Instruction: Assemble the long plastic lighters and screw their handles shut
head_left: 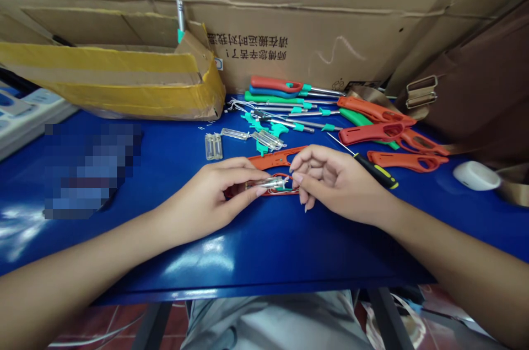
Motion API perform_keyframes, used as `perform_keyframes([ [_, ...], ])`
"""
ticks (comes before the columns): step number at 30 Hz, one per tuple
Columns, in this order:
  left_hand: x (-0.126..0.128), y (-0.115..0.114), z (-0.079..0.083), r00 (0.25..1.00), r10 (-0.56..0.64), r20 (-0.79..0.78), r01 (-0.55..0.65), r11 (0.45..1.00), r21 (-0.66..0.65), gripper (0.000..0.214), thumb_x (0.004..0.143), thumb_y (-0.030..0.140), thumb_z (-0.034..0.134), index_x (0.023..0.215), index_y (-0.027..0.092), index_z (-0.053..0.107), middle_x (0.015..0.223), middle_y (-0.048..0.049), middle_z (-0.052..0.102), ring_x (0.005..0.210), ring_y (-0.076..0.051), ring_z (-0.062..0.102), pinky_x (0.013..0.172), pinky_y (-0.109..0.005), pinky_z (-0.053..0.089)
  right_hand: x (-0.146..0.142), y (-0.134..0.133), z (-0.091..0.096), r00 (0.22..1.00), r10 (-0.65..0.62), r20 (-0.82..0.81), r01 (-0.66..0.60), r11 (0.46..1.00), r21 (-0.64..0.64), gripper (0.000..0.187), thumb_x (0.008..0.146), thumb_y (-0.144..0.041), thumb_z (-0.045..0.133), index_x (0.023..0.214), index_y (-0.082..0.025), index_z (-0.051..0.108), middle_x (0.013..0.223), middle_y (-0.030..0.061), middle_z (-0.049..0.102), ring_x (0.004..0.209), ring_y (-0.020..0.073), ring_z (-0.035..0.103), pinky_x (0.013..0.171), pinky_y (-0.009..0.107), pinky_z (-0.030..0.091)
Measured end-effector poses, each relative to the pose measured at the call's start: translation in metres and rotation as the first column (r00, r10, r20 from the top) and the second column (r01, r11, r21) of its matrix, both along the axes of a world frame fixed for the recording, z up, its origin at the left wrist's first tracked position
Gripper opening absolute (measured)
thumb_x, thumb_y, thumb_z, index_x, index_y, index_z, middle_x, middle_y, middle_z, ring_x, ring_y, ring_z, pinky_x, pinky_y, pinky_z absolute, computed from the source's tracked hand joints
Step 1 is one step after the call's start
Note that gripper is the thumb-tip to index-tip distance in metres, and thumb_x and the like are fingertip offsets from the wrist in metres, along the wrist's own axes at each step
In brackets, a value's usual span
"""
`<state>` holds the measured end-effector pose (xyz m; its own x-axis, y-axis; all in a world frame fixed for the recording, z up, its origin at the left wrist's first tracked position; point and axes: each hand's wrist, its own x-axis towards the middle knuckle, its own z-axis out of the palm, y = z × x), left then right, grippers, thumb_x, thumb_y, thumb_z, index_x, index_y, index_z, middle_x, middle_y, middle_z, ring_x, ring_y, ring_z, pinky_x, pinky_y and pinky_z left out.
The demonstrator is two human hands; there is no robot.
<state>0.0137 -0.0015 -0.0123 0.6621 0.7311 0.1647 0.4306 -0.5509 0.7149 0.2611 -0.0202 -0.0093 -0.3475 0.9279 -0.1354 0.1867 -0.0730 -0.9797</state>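
Note:
My left hand [225, 190] pinches a small clear lighter fuel tank [270, 182] between thumb and fingers, lying level with its valve end toward the right. Close to that end is my right hand [330, 182], its thumb and fingers curled together; anything between the fingertips is too small to make out. Beneath the tank lies an orange lighter shell half [285, 192] with thin wires in it, partly covered by my hands. A second orange shell half [275, 159] rests just behind. More clear fuel tanks [214, 146] sit beyond my left hand.
Behind are lighter rods with teal parts [297, 125], several orange handle shells [407, 161], and a screwdriver [374, 170]. A yellow-taped carton [157, 99] stands back left against a large cardboard box [309, 36]. A white mouse-like object [476, 175] lies right; a blurred-out item [93, 171] left.

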Motion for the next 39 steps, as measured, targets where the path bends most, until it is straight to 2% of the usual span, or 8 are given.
perform_keyframes([
  [2,0.0001,-0.0008,0.0013,0.999,0.032,0.01,-0.032,0.998,0.049,0.026,0.099,0.03,0.059,0.12,0.024,0.074,0.104,-0.0051,0.071,0.087,-0.015,0.067,0.079,-0.027,0.056,-0.0002,0.0003,-0.0003,0.999,-0.022,-0.039,0.021,1.0,-0.022,0.021,0.084,-0.017,0.069,0.098,-0.022,0.054,0.077,-0.004,0.064,0.064,0.0125,0.07,0.056,0.024,0.06],
  [4,0.0004,-0.0016,0.0026,0.999,0.049,0.019,-0.05,0.996,0.078,0.026,0.099,0.03,0.059,0.118,0.023,0.074,0.101,-0.005,0.07,0.085,-0.015,0.066,0.075,-0.025,0.055,-0.0004,0.0005,-0.0006,1.0,-0.014,-0.026,0.013,0.999,-0.044,0.018,0.084,-0.017,0.068,0.095,-0.021,0.055,0.075,-0.0033,0.065,0.066,0.0131,0.071,0.058,0.024,0.061],
  [7,0.0009,-0.0028,0.0038,0.997,0.069,0.025,-0.071,0.994,0.085,0.025,0.099,0.03,0.059,0.116,0.023,0.075,0.099,-0.0046,0.069,0.081,-0.014,0.065,0.071,-0.024,0.054,-0.0009,0.0005,-0.001,0.999,0.025,0.023,-0.024,0.998,-0.056,0.009,0.088,-0.023,0.066,0.093,-0.019,0.06,0.07,-0.0017,0.066,0.063,0.0128,0.07,0.058,0.024,0.06],
  [9,0.0009,-0.0032,0.004,0.996,0.078,0.034,-0.081,0.992,0.093,0.024,0.099,0.03,0.059,0.116,0.024,0.075,0.099,-0.0041,0.069,0.08,-0.013,0.065,0.071,-0.023,0.054,-0.0013,0.0003,-0.0009,0.999,0.034,0.042,-0.033,0.998,-0.045,0.011,0.09,-0.028,0.064,0.093,-0.018,0.063,0.072,-0.0003,0.067,0.057,0.0112,0.067,0.054,0.023,0.058],
  [16,0.0005,-0.003,0.0053,0.991,0.101,0.084,-0.111,0.985,0.129,0.023,0.099,0.027,0.059,0.116,0.023,0.074,0.099,-0.0033,0.067,0.085,-0.014,0.065,0.077,-0.026,0.054,0.0003,0.0002,-0.0002,0.979,0.048,0.2,-0.068,0.993,0.095,0.021,0.097,-0.031,0.056,0.089,-0.017,0.07,0.075,0.0009,0.068,0.049,0.007,0.054,0.048,0.021,0.048],
  [22,0.0007,-0.0041,0.0067,0.99,0.089,0.111,-0.104,0.985,0.141,0.023,0.099,0.024,0.06,0.118,0.022,0.073,0.1,-0.0035,0.067,0.088,-0.014,0.065,0.08,-0.026,0.053,0.0019,-0.0012,-0.0009,0.943,0.076,0.325,-0.165,0.953,0.256,0.023,0.099,-0.03,0.056,0.089,-0.019,0.074,0.076,0.0003,0.068,0.055,0.0086,0.056,0.054,0.022,0.045],
  [28,0.0,-0.0047,0.0062,0.99,0.076,0.122,-0.092,0.986,0.138,0.023,0.099,0.023,0.06,0.117,0.02,0.073,0.101,-0.0038,0.067,0.09,-0.014,0.064,0.082,-0.026,0.053,0.0032,-0.0012,-0.0028,0.928,0.081,0.363,-0.193,0.939,0.285,0.023,0.1,-0.027,0.054,0.093,-0.018,0.074,0.076,0.0005,0.068,0.058,0.0091,0.059,0.058,0.022,0.046],
  [39,0.0011,-0.0042,0.0067,0.991,0.051,0.121,-0.067,0.989,0.132,0.023,0.099,0.024,0.06,0.117,0.017,0.074,0.101,-0.0049,0.066,0.088,-0.014,0.064,0.081,-0.025,0.052,0.0034,-0.0003,-0.0045,0.923,0.081,0.377,-0.229,0.902,0.366,0.023,0.099,-0.02,0.055,0.087,-0.015,0.074,0.071,-0.0004,0.068,0.053,0.0067,0.057,0.056,0.021,0.044],
])
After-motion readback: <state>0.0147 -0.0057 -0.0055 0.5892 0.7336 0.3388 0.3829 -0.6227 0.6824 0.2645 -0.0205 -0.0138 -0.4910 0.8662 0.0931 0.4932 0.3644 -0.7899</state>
